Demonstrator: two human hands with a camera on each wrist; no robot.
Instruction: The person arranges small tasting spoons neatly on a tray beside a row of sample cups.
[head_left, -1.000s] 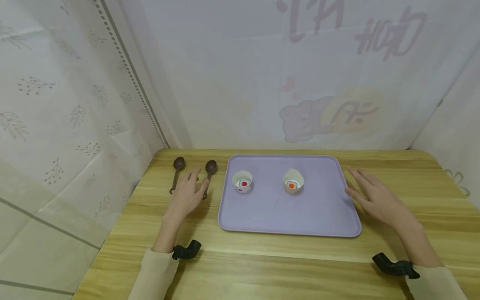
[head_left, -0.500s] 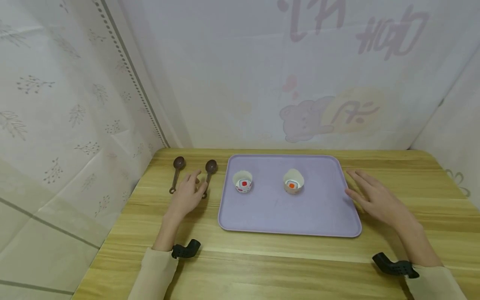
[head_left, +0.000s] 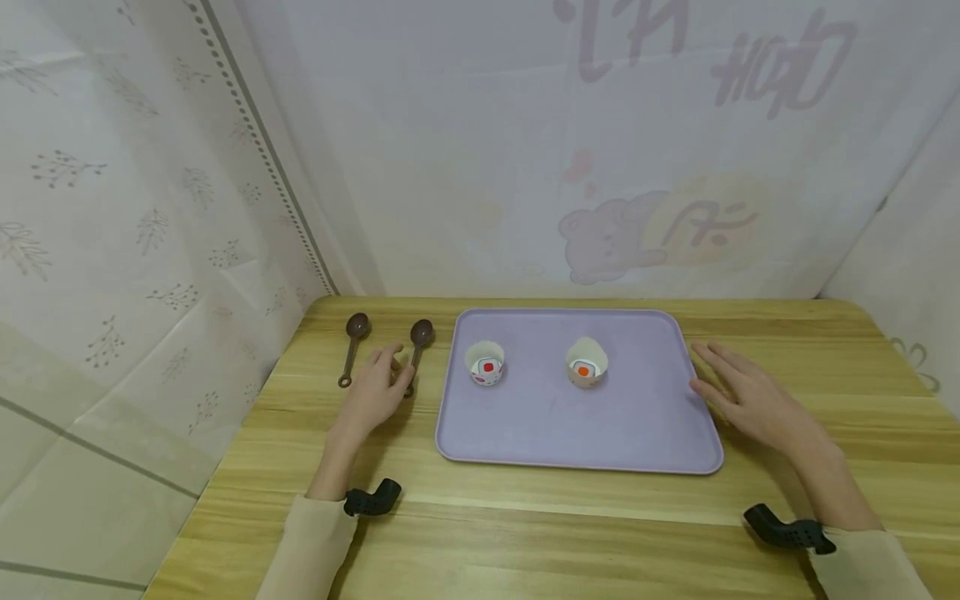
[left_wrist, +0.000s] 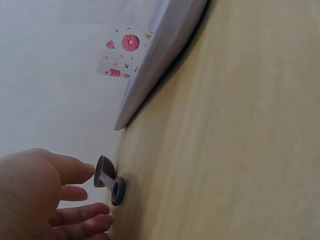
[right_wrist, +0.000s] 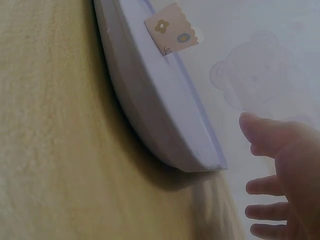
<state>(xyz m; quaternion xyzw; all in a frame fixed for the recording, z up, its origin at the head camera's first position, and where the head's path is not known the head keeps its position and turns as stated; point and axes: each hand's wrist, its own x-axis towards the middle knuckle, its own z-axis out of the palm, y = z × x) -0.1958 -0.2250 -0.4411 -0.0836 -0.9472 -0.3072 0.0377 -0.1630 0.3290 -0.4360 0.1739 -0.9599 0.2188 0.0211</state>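
Observation:
My left hand [head_left: 372, 392] hovers or rests between two brown measuring spoons; whether it touches the table I cannot tell. One spoon [head_left: 357, 327] lies to its left, and the other spoon [head_left: 422, 335] runs past the thumb, its handle partly hidden. In the left wrist view that spoon [left_wrist: 103, 172] is beyond the thumb, with nothing held. My right hand [head_left: 761, 408] is at the right rim of a lilac tray [head_left: 577, 442], fingers extended and holding nothing. On the tray stand a white paper baking cup [head_left: 486, 377] with a red-marked piece inside and a beige baking cup [head_left: 586, 379] with an orange-marked one.
The tray and spoons lie on a wood-grain table [head_left: 480, 542]. A pale printed curtain [head_left: 450, 167] hangs behind the table's far edge, and a patterned cloth [head_left: 135, 250] hangs at the left. A black camera mount is strapped to each wrist.
Both hands stay almost in place, with only tiny shifts of the fingers. The spoons, tray and cups have not moved.

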